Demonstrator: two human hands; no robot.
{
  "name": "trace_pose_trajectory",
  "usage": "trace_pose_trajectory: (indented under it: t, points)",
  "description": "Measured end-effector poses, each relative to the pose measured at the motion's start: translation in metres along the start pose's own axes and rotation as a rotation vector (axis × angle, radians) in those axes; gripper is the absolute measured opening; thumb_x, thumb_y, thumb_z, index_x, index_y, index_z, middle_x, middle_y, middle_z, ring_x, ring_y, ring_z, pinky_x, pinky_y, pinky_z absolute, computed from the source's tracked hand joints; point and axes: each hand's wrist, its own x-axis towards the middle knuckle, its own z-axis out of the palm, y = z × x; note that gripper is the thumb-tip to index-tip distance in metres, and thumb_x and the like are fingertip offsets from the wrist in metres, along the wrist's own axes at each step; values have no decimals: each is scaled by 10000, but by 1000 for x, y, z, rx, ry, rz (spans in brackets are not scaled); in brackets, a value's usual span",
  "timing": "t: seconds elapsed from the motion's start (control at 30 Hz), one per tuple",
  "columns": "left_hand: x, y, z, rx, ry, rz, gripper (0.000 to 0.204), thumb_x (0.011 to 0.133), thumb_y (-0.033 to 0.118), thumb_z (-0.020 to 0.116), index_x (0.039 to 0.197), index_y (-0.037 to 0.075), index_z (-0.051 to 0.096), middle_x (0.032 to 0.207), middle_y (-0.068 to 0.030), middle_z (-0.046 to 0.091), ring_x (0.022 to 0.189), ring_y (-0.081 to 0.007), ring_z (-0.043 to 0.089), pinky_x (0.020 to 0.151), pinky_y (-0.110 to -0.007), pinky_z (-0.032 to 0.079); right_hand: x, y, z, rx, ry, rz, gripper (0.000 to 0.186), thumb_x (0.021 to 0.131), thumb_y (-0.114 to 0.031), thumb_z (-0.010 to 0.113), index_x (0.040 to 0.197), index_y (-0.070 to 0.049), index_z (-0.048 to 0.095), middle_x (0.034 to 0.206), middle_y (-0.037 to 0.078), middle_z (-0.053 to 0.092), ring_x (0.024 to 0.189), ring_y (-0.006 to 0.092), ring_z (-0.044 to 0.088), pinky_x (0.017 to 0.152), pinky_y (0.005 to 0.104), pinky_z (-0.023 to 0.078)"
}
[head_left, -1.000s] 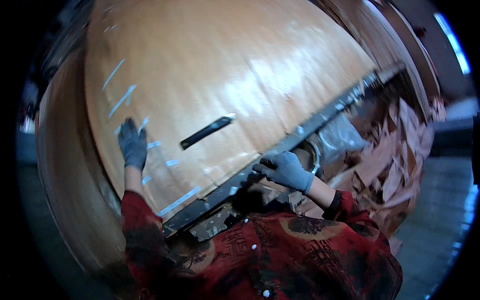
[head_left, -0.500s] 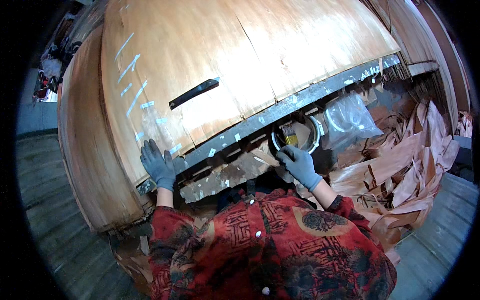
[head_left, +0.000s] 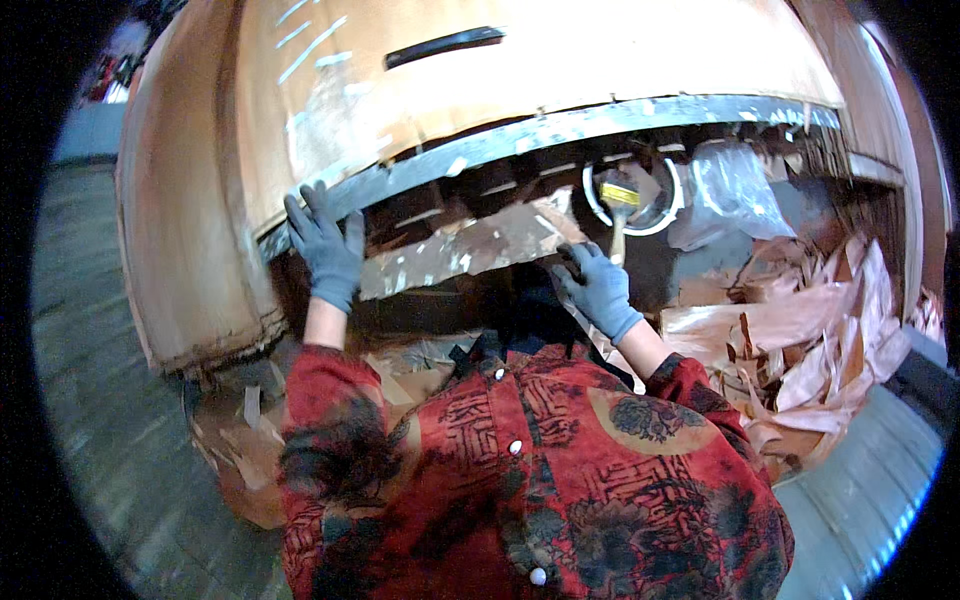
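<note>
My left hand, in a grey-blue glove, lies flat with fingers spread against the grey metal edge of a big wooden veneer sheet. My right hand, gloved the same, is curled around the lower end of a brush with a yellow band. The brush stands in a round white-rimmed pot under the edge. A stained, paint-flecked board runs between my two hands below the metal edge.
A dark flat bar lies on top of the sheet. A clear plastic bag hangs beside the pot. Torn veneer scraps are heaped at the right. A stack of sheets drops off at the left, above a grey plank floor.
My left hand came down from the sheet's surface to its metal edge. My right hand left the edge, dropped below it and closed on the brush by the pot.
</note>
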Motion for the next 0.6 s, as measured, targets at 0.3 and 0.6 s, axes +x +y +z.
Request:
trace_pose_trajectory:
  t: [0.3, 0.6]
  points:
    - [-218, -25, -81, -135, -251, -375, 852, 800, 251, 652, 1433, -12, 147, 1442, -193, 309, 1366, -423, 143, 1063, -526, 209, 12, -71, 67, 167, -123, -177, 322, 840, -355, 610, 1053, -114, 599, 941, 145, 631, 831, 336, 627, 694, 401, 501]
    - [-329, -23, -63, -154, -507, -495, 793, 792, 203, 625, 1418, -28, 196, 1430, -298, 238, 1191, -392, 445, 999, -436, 361, -46, 35, 50, 183, -93, 362, 307, 838, -370, 606, 976, -99, 645, 920, 161, 655, 858, 340, 623, 747, 402, 493]
